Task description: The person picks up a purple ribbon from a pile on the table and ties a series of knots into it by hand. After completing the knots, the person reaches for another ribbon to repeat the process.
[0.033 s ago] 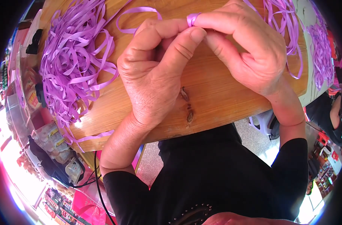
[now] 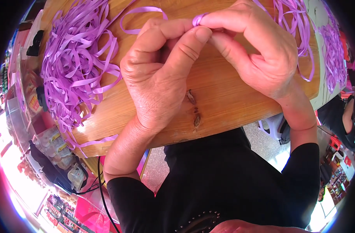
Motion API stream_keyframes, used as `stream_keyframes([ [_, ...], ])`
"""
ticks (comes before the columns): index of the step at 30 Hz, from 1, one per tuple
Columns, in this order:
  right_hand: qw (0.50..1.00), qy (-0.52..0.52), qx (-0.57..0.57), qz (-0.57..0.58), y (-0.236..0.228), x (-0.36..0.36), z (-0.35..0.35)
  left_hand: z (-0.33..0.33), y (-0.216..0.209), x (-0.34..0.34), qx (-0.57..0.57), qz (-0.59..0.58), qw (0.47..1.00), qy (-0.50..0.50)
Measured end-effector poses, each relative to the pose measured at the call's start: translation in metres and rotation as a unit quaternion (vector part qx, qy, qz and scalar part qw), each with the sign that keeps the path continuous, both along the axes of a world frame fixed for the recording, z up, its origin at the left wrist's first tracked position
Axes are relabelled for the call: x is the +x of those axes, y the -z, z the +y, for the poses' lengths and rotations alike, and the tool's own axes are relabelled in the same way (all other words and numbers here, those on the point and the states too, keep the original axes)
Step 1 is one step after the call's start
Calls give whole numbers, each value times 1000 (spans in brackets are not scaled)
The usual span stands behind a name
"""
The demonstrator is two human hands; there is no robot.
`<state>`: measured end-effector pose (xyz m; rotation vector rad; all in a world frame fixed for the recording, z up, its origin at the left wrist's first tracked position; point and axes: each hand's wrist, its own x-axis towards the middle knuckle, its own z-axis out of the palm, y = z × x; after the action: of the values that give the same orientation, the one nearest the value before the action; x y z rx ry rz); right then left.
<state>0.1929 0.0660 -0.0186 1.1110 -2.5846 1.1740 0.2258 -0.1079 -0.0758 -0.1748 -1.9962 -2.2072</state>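
Above the wooden table (image 2: 224,97), both hands meet fingertip to fingertip at a small loop of shiny purple ribbon (image 2: 199,19). My left hand (image 2: 158,73) pinches with thumb and index finger just under the loop. My right hand (image 2: 263,50) is also closed, its index fingertip against the loop and its thumb tip close to my left thumb. Most of the ribbon between the fingers is hidden. Left of my left hand lies a large tangled heap of purple ribbon (image 2: 74,66). A single ribbon strand (image 2: 140,10) curves behind the hands.
More purple ribbon (image 2: 300,31) hangs over the table's right part, and another ribbon bundle (image 2: 333,58) lies on a pale surface beyond. A black cable (image 2: 101,194) runs below the table's left corner. A pale plastic stool (image 2: 271,128) stands under the right edge.
My left hand and the ribbon loop have shifted very slightly left. Both hands keep their pinch; the ribbon heaps look the same.
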Motion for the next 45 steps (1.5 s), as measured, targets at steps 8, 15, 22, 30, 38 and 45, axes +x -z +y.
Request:
stream_keyframes([
  [8, 1000, -6, 8, 10, 1, -1, 2, -2, -1, -6, 11, 12, 998, 56],
  [15, 1000, -12, 14, 15, 1, 0, 1, -3, -10, -1, 89, -110, 983, 121],
  [22, 999, -14, 18, 25, 5, -1, 0, -2, -20, -2, 103, -204, 971, 64],
  [30, 999, -14, 25, 37, 2, -1, 0, -5, -23, -1, 58, -163, 982, 70],
  [38, 998, -13, 36, 45, -3, -2, 0, -7, -29, -1, 43, -232, 969, 71],
  [45, 995, -12, 70, 63, -13, -5, 5, -11, -25, -8, 125, -269, 942, 154],
])
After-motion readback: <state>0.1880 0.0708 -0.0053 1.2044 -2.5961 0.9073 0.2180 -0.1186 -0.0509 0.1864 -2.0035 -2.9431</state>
